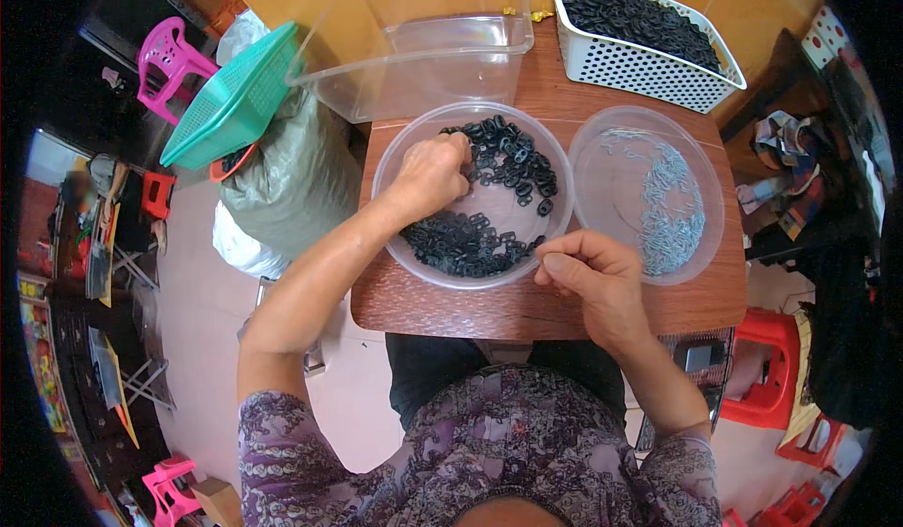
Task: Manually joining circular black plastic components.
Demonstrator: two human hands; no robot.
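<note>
Head view, centre: round clear plastic bowl point(499, 215), containing small black plastic loop pieces in two heaps, far point(517, 158) and near point(456, 252). Left hand point(433, 177): curled at the far heap, grip hidden. Right hand point(597, 278): thumb and forefinger pinched at the bowl's rim, contents unclear. Right of centre: second round clear bowl point(611, 198), thin silvery pins point(673, 216). Upper right: white perforated plastic basket point(630, 80), filled with black pieces point(640, 26). Progress: apparently partway, much remaining; which heap is finished, undeterminable.

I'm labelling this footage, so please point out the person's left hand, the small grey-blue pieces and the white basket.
Left hand point(433, 174): head view, on the back of the hand.
Grey-blue pieces point(667, 233): head view, on the dense part of the heap.
White basket point(640, 73): head view, on its perforated side wall.
</note>
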